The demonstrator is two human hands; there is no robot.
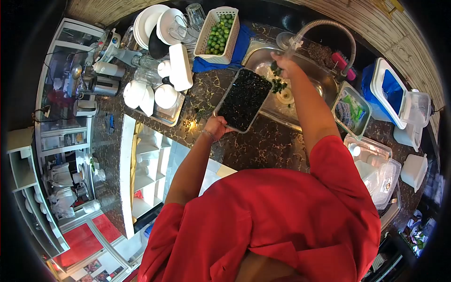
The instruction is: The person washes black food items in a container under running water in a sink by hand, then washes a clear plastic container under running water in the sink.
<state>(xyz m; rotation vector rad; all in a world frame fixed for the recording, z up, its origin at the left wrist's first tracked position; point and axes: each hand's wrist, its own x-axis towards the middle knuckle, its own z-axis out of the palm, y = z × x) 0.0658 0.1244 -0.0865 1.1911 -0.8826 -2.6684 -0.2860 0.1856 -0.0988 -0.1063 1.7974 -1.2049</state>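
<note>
My left hand [217, 129] grips the near left corner of a clear rectangular container [244, 100] filled with dark green, nearly black leafy bits. The container is tilted at the left edge of the steel sink [318, 84]. Over the sink, my right hand [284, 65] is closed around a clump of dark green leaves [277, 86], and some of them hang down below it. The faucet head [294, 43] is right beside that hand. A round pale drain piece [285, 96] shows at the sink's bottom.
A basket of green limes [220, 37] stands on a blue cloth [210, 65] behind the container. White dishes [166, 96] crowd the left. Right of the sink are a tub of packets [351, 110], a pink brush [343, 65] and clear plastic boxes [379, 176].
</note>
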